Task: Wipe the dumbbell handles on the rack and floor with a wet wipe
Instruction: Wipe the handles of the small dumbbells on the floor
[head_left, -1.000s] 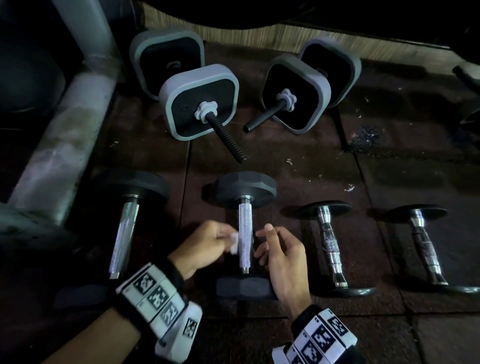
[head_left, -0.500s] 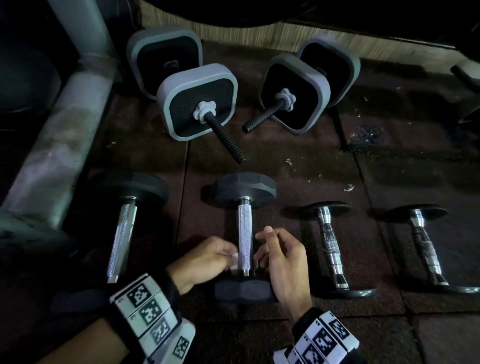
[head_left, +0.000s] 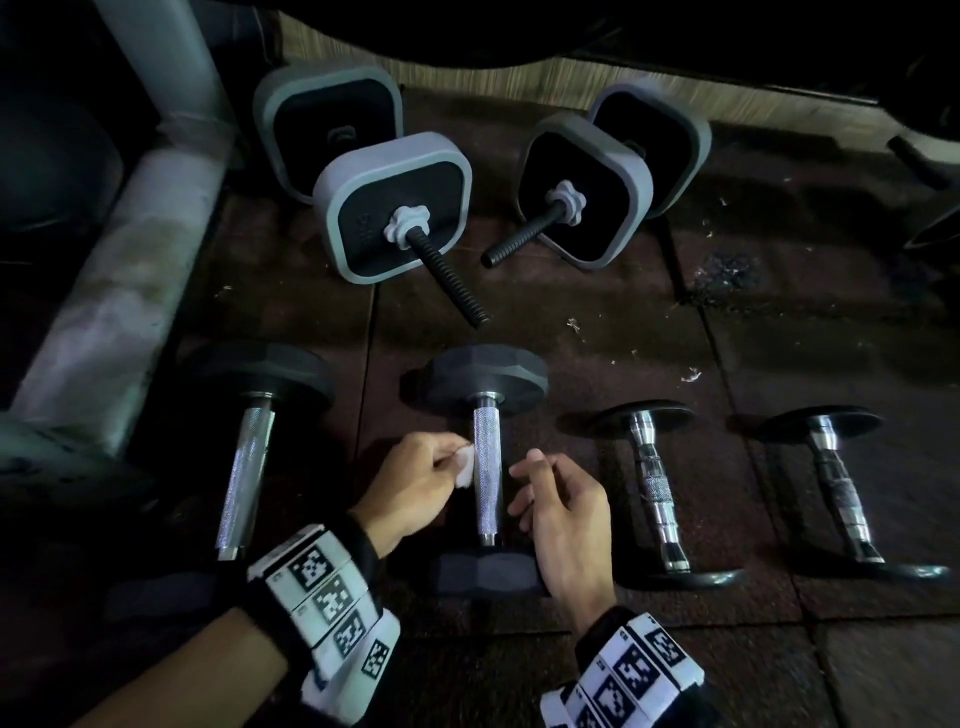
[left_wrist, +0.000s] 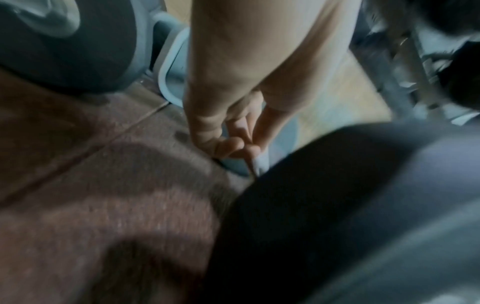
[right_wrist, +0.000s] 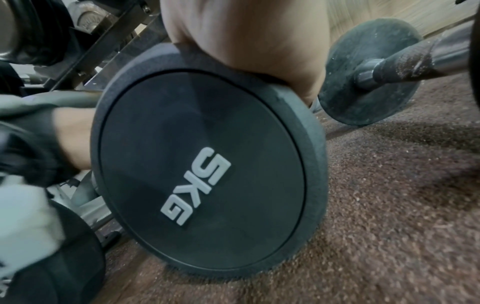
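Your left hand (head_left: 415, 480), pinching the wet wipe (head_left: 464, 462), slid back toward twelve o'clock up the handle (head_left: 487, 467); right hand (head_left: 563, 512) hovered loose, empty.

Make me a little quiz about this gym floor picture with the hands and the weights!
1. True or false: the left hand holds the wipe against the middle dumbbell's handle.
2. Which number is printed on that dumbbell's end plate? A) 5KG B) 10KG C) 20KG
3. Fill in: the right hand is beside the handle, holding ______.

Key: 1 true; 2 A; 3 nothing.
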